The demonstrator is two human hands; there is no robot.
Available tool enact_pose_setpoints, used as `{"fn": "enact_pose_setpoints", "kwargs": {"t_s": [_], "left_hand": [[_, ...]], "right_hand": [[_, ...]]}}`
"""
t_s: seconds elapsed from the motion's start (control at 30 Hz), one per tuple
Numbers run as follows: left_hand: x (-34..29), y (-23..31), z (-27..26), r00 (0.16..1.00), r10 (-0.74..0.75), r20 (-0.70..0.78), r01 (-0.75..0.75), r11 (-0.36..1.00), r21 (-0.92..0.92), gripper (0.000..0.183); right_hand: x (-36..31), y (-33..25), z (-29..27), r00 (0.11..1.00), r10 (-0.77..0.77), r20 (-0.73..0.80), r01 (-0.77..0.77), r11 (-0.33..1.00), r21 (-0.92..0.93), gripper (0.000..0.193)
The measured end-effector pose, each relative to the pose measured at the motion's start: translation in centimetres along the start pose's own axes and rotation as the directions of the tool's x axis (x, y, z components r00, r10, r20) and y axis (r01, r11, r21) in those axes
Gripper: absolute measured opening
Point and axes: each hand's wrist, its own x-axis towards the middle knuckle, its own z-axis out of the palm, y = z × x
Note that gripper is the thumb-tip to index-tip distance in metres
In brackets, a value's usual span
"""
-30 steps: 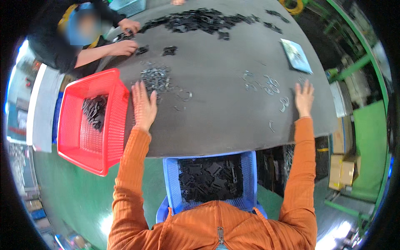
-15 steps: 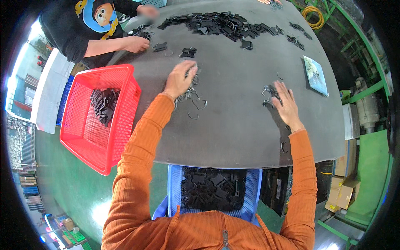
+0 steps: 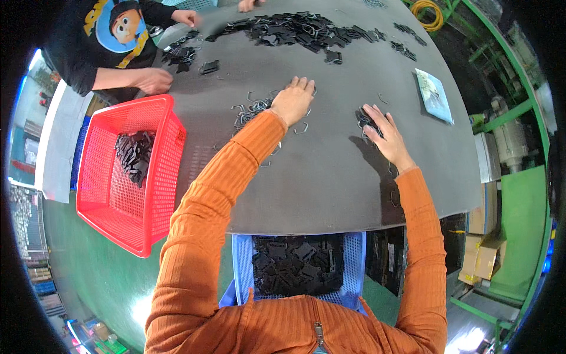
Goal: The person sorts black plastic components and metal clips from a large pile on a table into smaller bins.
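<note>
My left hand [image 3: 293, 103] lies palm down on the dark table with its fingers stretched out. A bit of something dark shows at its fingertips; the rest is hidden beneath the hand. Beside it, to the left, is a loose heap of bent metal wire clips [image 3: 254, 111], and a single wire clip [image 3: 301, 128] rests just below the hand. Farther right, my right hand [image 3: 387, 140] is open, fingers apart, over a small group of black flat pieces [image 3: 361, 120] with wire clips among them. Its fingers partly cover this group.
A large pile of black pieces [image 3: 295, 29] spreads across the far table. At left stands a red basket [image 3: 162, 194] with black pieces inside; a blue crate [image 3: 356, 265] of them is before me. A co-worker's hand [image 3: 154, 81] is beyond the basket. A pale packet [image 3: 435, 97] lies right.
My left hand has swept right across the wire clips, which are now spread to its left. The black pieces that lay beyond it are gone from that spot. The co-worker's near hand has drawn back left.
</note>
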Motion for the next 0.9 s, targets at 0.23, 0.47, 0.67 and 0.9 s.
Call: {"fn": "enact_pose_setpoints", "kwargs": {"t_s": [0.23, 0.47, 0.67, 0.9], "left_hand": [[0.0, -1.4, -6.6, 0.947, -0.198, -0.254, 0.069, 0.895, -0.441, 0.016], [-2.3, -2.6, -8.3, 0.877, -0.401, -0.266, 0.171, 0.777, -0.607, 0.014], [-8.5, 4.7, -14.6, 0.982, 0.123, 0.144, -0.01, 0.792, -0.611, 0.017], [-18.9, 11.8, -13.7, 0.912, 0.377, 0.161, -0.09, 0.567, -0.819, 0.012]], "right_hand": [[2.5, -5.2, -0.8, 0.978, -0.152, -0.14, 0.17, 0.976, 0.132, 0.04], [5.4, 1.9, 0.1, 0.939, 0.058, -0.34, -0.079, 0.996, -0.048, 0.042], [5.3, 7.1, 0.6, 0.894, 0.36, -0.266, -0.425, 0.868, -0.256, 0.067], [9.4, 1.9, 4.0, 0.995, 0.073, -0.066, -0.089, 0.953, -0.29, 0.066]]}}
